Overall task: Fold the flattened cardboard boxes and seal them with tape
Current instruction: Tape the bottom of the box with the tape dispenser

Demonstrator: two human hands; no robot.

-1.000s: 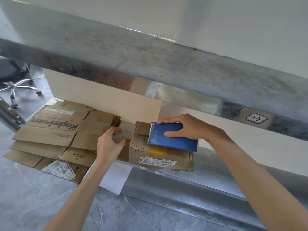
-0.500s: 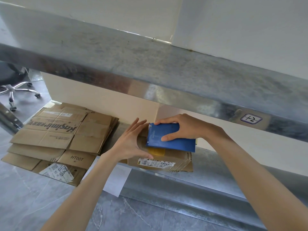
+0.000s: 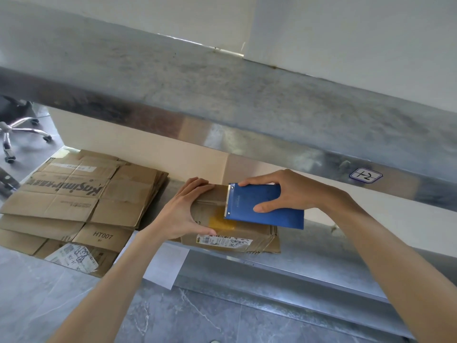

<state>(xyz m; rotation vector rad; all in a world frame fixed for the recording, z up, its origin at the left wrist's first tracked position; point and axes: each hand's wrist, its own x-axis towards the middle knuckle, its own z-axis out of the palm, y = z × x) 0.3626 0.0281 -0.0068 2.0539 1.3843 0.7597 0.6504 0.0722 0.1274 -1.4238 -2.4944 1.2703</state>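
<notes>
Both arms reach forward under the shelf's upper ledge. The left hand [image 3: 183, 214] wraps the left end of the small cardboard box [image 3: 237, 233], fingers curled over its far top edge and thumb clamped on the near side. The right hand [image 3: 291, 191] comes in from the right, gripping the blue tape cutter [image 3: 259, 206] flat on the box top (toothed edge facing left), fingers along the far edge, thumb on its face. The box sits on the lower metal shelf [image 3: 321, 256], just right of the stack of flattened cardboard [image 3: 81, 196].

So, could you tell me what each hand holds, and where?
Right hand: blue tape cutter, by its body. Left hand: box, at its left end.
</notes>
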